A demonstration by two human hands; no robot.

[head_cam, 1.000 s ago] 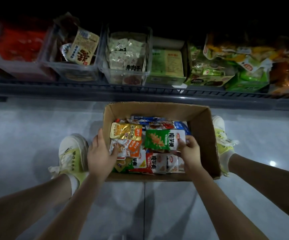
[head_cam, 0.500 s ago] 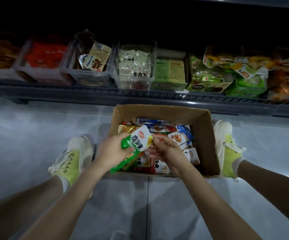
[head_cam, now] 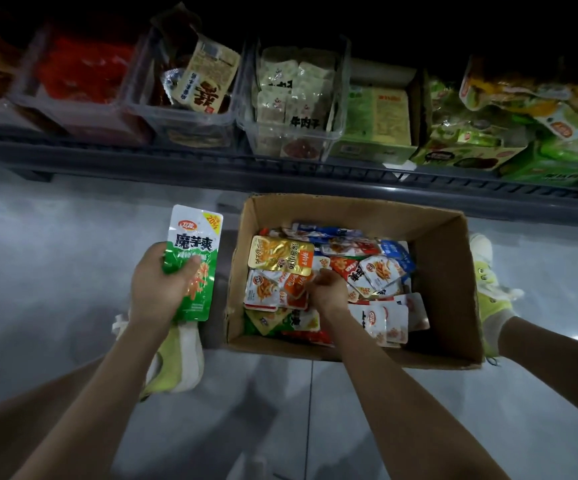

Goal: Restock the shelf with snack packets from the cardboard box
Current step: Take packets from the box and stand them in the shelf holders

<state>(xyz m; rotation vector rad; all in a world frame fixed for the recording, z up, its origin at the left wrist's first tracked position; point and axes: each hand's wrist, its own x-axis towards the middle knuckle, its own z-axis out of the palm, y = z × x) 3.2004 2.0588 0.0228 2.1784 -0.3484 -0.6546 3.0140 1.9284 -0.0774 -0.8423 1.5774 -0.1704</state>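
- Left grip (head_cam: 163,289) curls round a green-white packet (head_cam: 194,244), held upright.
- Cardboard box (head_cam: 446,271) sits just right of it.
- Right grip (head_cam: 325,292) curls onto the box's packets (head_cam: 377,271); whether it pinches one, I cannot tell.

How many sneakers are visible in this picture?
2. The left sneaker lies below the left hand, partly hidden by the forearm; the right sneaker sits just right of the cardboard box.
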